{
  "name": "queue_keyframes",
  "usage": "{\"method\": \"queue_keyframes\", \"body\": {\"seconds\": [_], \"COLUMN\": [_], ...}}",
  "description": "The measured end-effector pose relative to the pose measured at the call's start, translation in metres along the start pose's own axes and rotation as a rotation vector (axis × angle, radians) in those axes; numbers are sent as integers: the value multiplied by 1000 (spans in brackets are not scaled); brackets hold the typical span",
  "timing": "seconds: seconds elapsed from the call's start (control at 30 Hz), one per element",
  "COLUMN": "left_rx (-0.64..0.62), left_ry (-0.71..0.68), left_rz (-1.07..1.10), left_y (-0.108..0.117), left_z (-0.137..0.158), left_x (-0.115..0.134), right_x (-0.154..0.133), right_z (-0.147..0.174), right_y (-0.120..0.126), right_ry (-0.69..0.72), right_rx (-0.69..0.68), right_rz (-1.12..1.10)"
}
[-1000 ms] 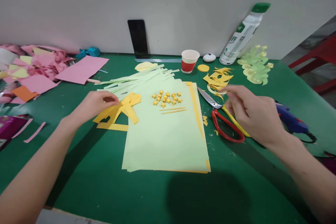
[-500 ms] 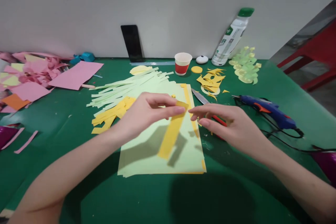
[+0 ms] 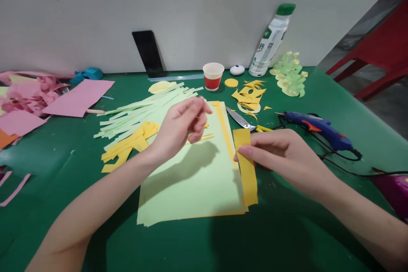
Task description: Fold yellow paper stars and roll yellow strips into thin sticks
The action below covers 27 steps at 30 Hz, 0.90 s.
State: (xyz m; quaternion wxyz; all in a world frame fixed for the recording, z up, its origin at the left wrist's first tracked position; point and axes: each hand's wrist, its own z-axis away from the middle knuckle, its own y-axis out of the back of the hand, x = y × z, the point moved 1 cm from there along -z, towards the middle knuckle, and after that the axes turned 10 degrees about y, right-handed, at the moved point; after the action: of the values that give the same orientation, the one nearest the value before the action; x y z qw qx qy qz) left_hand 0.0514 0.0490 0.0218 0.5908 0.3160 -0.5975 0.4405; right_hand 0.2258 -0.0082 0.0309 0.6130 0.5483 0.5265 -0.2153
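My right hand [image 3: 280,153] pinches a yellow paper strip [image 3: 246,170] near its upper end. The strip hangs down over the right edge of a stack of pale green paper sheets [image 3: 191,195]. Above that stack hovers my left hand [image 3: 185,123], its fingers curled in and nothing visible in them. Thin yellow slivers [image 3: 204,138] lie on the sheet beside its fingertips. Scissors [image 3: 239,118] rest behind my right hand, which covers part of their handles. Left of the stack are a pile of yellow strips [image 3: 127,146] and fringed pale green strips [image 3: 149,108].
A blue glue gun [image 3: 318,127] with its black cord lies at right. Along the wall stand a phone [image 3: 148,53], a paper cup [image 3: 213,77] and a leaning bottle [image 3: 270,42]. Yellow scraps [image 3: 250,95] lie nearby; pink paper [image 3: 79,97] covers the left.
The yellow strip has passed from my left hand to my right and moved to the right. My left hand has let go and curled its fingers. The view has shifted slightly.
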Motion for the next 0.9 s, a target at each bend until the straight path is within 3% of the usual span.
{"method": "queue_keyframes", "body": {"seconds": [0.1,0.17,0.47,0.7,0.9], "left_rx": [-201,-264,-260,-222,-271], "left_ry": [41,30,41,36,100], "left_rz": [-80,-141,-164,-184,-159], "left_y": [-3,-6,-12,-11,-11], "left_z": [3,7,12,11,9], "left_x": [0,1,3,2,2], "right_x": [2,4,4,0,5], "right_z": [-1,-1,1,-2,-1], "right_y": [0,0,0,-1,0], "right_ry": [-12,-37,-38,78,107], "right_rx": [-30,-55,-125,-39,-37], "right_rz": [-127,-206,-136,55,32]}}
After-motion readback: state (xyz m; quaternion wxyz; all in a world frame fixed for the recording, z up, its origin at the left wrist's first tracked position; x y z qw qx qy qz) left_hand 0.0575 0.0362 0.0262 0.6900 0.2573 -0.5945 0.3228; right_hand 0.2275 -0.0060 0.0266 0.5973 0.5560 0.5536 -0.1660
